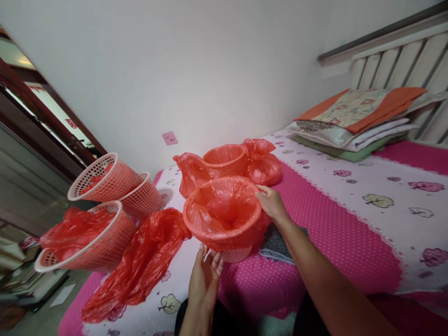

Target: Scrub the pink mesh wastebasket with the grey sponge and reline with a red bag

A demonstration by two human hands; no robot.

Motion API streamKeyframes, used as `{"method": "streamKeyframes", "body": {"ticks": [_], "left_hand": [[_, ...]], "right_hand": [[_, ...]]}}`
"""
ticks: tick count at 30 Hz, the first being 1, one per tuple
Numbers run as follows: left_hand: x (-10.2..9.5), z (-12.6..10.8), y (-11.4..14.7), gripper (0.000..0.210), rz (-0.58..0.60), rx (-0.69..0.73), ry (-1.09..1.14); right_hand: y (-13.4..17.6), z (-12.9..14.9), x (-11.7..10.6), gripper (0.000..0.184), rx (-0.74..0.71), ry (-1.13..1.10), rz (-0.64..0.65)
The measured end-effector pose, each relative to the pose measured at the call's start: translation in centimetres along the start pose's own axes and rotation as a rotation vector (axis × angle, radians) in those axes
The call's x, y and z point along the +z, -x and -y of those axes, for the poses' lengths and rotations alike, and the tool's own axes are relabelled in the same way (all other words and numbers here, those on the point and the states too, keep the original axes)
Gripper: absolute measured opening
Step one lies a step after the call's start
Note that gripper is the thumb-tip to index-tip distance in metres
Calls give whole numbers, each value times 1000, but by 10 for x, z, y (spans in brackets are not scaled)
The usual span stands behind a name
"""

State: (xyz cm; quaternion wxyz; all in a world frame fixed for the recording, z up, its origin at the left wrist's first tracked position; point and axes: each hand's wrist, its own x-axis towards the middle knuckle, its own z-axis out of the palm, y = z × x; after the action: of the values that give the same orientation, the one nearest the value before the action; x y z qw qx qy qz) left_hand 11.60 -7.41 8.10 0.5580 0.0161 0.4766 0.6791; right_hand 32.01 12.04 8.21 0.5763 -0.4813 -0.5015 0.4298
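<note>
A pink wastebasket stands on the bed in front of me, tilted slightly. A red plastic bag lines it and is folded over its rim. My right hand grips the rim on the right side, thumb on top. Below the front of the rim is my left hand, palm turned up and fingers apart, close to the hanging edge of the bag. Whether its fingertips touch the plastic is hard to see. Right behind stands a second lined wastebasket, its red bag bulging out on both sides.
To the left, perforated pink baskets lie tipped, one with red plastic inside. A loose red bag stretches across the bedspread. Grey cloth lies beside my right forearm. Folded bedding is stacked near the radiator.
</note>
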Motion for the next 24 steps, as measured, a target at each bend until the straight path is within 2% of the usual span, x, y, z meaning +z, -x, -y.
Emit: {"method": "streamKeyframes", "body": {"ticks": [4,10,13,17,21,24], "left_hand": [[9,-15,0,22,28,72,131],[0,-17,-13,23,-3,-33,209],[-2,-23,-22,23,35,-32,207],[4,-49,-39,22,105,48,208],[11,-72,-63,41,30,101,124],[12,-69,-77,41,17,65,28]], "right_hand": [[0,-2,-1,44,5,-15,2],[0,-1,-3,43,11,-25,10],[0,1,-3,42,9,-28,16],[1,2,-5,40,-11,-28,32],[1,1,-5,44,-9,-40,50],[1,-1,-5,47,-2,-50,45]]}}
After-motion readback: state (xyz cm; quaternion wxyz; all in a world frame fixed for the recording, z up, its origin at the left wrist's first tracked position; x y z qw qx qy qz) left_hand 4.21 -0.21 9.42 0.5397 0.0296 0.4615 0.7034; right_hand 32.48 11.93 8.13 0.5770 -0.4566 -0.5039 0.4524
